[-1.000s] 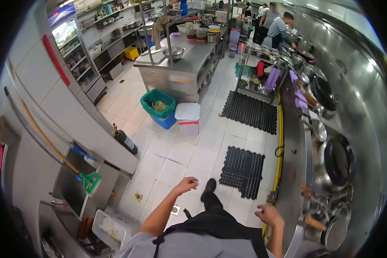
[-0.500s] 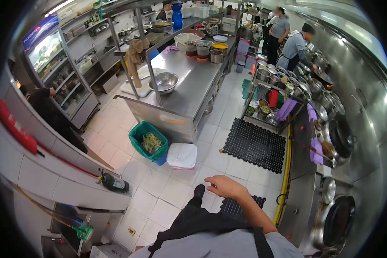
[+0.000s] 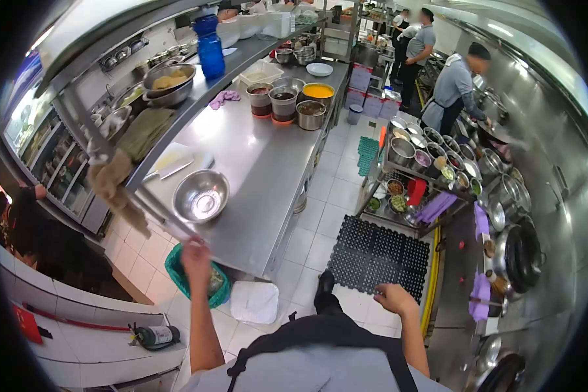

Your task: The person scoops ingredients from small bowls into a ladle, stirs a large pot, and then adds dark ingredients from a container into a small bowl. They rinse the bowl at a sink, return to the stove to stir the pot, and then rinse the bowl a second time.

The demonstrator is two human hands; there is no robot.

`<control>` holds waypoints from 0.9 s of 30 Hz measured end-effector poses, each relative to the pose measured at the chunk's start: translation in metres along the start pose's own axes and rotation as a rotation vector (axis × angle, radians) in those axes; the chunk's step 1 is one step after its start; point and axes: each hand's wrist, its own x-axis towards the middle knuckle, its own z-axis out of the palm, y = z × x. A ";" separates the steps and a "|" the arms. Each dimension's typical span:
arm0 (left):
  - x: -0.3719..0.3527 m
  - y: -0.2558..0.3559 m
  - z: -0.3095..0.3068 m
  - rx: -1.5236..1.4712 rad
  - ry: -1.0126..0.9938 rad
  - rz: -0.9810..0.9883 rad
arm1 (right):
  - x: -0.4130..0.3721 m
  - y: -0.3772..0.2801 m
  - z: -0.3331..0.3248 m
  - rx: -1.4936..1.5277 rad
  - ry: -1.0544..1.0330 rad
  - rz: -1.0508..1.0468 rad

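My left hand (image 3: pixel 196 258) is raised in front of me, its fingers smeared by motion. In this view it overlaps the bin with a green liner (image 3: pixel 174 269), just below the near corner of the steel worktable (image 3: pixel 258 222). A shiny metal bowl (image 3: pixel 201 204) sits on that table, close beyond the hand. Behind the bowl, a knife with a broad blade (image 3: pixel 176 166) rests on a white cutting board (image 3: pixel 204 160). Low on my other side, my right hand (image 3: pixel 396 299) hangs empty with loosely bent fingers, over the floor near the black rubber mat (image 3: pixel 379 251).
A white-topped container (image 3: pixel 255 302) stands beside the bin. Pots of sauce (image 3: pixel 283 104) line the table under a shelf with a blue bottle (image 3: pixel 209 49). A rack of ingredient pots (image 3: pixel 431 147) flanks the aisle on the right. A person (image 3: pixel 454 88) works at the stoves.
I have moved forward, and the table, bowl and rack appear closer. My left hand has come into view and risen. My right hand now appears farther right.
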 end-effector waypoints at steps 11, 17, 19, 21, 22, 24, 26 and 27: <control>0.117 -0.053 -0.025 0.429 0.825 0.008 | 0.345 -0.045 -0.231 -0.142 -0.019 -0.534; 0.135 -0.021 0.020 0.929 1.136 -0.260 | 0.510 -0.085 -0.347 -0.029 0.033 -0.616; 0.145 -0.024 0.015 0.983 1.243 -0.423 | 0.552 -0.082 -0.382 -0.021 0.119 -0.544; 0.155 -0.002 0.030 1.006 1.328 -0.583 | 0.600 -0.080 -0.419 0.069 0.124 -0.542; 0.154 -0.013 0.022 0.985 1.325 -0.557 | 0.625 -0.081 -0.438 0.105 0.130 -0.563; 0.138 -0.040 -0.009 0.945 1.321 -0.497 | 0.695 -0.078 -0.467 0.202 0.172 -0.547; 0.144 -0.036 -0.004 0.988 1.408 -0.570 | 0.761 -0.095 -0.500 0.197 0.265 -0.556; 0.142 -0.037 -0.006 0.985 1.440 -0.590 | 0.800 -0.102 -0.514 0.198 0.310 -0.586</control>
